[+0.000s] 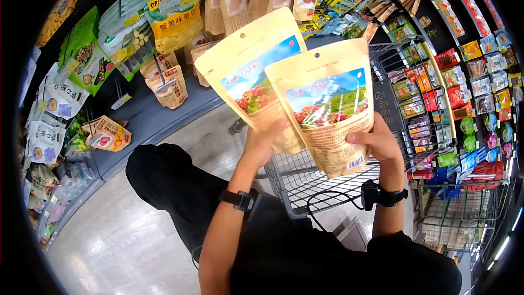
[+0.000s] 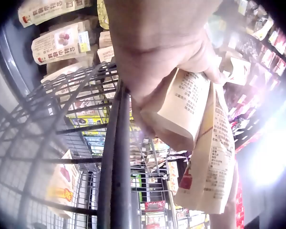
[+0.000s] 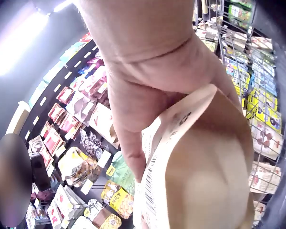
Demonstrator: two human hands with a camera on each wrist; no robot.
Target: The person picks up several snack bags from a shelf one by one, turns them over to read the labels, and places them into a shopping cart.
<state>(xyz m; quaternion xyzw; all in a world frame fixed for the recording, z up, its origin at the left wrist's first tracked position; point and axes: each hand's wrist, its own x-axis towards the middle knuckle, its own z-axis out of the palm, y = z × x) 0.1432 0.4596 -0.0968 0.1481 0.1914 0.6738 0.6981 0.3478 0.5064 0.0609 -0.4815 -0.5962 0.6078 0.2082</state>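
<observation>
Shopping cart (image 1: 303,191) sits right below the hands, its wire basket partly hidden by the pouches; black cable (image 1: 310,207) loops in front of it. Shelf goods crowd beyond: yellow snack bag (image 1: 177,28), green bag (image 1: 83,49), kraft packs (image 1: 234,6) hanging behind. Through the cart wires, left wrist view shows a package (image 2: 64,183). Left pouch (image 1: 252,74) and right pouch (image 1: 327,101) are held up in front of the person, above the cart; right one overlaps left one's right side. Both have hang-hole ends pointing away from the person, toward the shelf, printed fronts facing the head camera; long axes run away from the body, tops leaning left, left pouch more so. Left hand (image 1: 265,145) pinches left pouch low down; right hand (image 1: 380,139) pinches right pouch's lower right edge, thumb on the front. Pale floor (image 1: 120,229), grey shelf edge (image 1: 164,117), store aisle, packed rack (image 1: 480,76) at right.
</observation>
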